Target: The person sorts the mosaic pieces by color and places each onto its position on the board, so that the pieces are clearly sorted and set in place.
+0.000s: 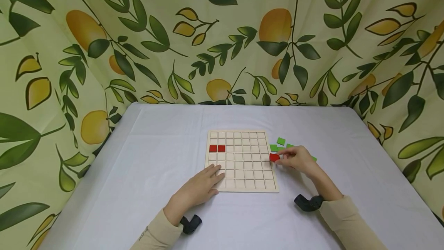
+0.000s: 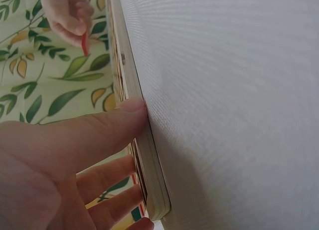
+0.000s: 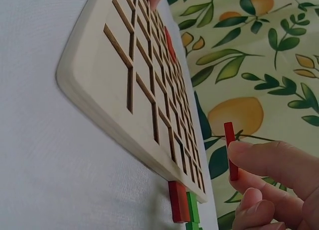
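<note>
A pale wooden grid board [image 1: 249, 165] lies on the white-covered table. Two red square tiles [image 1: 221, 148] sit side by side in its third row from the top, at the left end. My left hand [image 1: 197, 189] rests on the board's near left corner, fingers spread over the cells and thumb [image 2: 132, 106] against the edge. Beyond the board's right edge, my right hand [image 1: 298, 160] pinches a red tile [image 3: 231, 152] between thumb and fingers, held up on edge. Another red tile [image 3: 178, 202] lies against the board's side, beside green tiles [image 3: 193, 207].
Several green tiles [image 1: 281, 141] lie scattered right of the board, some partly behind the right hand. A black curved device [image 1: 308, 203] is at the right wrist, another black device [image 1: 191, 224] at the left. A fruit-and-leaf patterned curtain [image 1: 218, 49] surrounds the table [image 1: 156, 146].
</note>
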`<state>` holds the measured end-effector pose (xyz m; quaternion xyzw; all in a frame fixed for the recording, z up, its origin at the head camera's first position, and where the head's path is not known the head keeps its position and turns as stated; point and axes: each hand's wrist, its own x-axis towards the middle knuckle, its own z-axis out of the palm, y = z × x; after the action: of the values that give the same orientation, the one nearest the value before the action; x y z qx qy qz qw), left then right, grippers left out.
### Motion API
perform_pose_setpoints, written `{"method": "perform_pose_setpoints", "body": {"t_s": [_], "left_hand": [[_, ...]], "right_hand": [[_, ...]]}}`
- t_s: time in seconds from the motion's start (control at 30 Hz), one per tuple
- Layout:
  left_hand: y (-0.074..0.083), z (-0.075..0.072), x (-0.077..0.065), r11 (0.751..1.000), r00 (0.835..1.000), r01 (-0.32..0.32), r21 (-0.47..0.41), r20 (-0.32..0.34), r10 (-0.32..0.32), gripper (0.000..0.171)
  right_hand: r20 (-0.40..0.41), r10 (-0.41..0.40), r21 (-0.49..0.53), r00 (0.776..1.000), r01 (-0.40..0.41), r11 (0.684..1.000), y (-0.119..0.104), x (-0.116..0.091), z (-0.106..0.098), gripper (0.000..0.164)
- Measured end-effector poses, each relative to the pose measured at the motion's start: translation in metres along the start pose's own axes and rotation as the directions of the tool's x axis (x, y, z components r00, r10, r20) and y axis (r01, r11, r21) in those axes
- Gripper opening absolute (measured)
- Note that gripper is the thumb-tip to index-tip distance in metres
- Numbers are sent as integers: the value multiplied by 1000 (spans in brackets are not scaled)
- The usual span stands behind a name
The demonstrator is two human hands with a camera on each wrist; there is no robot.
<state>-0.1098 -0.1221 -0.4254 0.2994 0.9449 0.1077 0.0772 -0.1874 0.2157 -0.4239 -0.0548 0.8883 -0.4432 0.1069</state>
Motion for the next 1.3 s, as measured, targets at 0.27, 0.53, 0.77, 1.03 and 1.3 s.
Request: {"method": "perform_pose_setpoints", "body": {"t_s": [0.27, 0.53, 0.77, 1.03, 1.3], "left_hand": [[0, -1, 0, 1000, 1000, 1, 2, 4, -1, 49], [1, -1, 0, 1000, 1000, 3, -5, 4, -3, 48], [0, -1, -2, 999, 999, -33, 2, -37, 33, 47], [0, -1, 0, 1000, 1000, -7, -6, -10, 7, 47], [1, -1, 0, 1000, 1000, -9, 21, -8, 9, 48]], "right_hand": [[-4, -21, 0, 1000, 21, 1000, -9, 2, 2, 34], [6, -29, 19, 1000, 29, 999, -17, 6, 5, 37], [2, -52, 22, 999, 52, 998, -21, 10, 8, 37], [5, -93, 20, 996, 93, 995, -24, 15, 11, 32], [11, -96, 47, 995, 96, 994, -28, 20, 17, 32]]}}
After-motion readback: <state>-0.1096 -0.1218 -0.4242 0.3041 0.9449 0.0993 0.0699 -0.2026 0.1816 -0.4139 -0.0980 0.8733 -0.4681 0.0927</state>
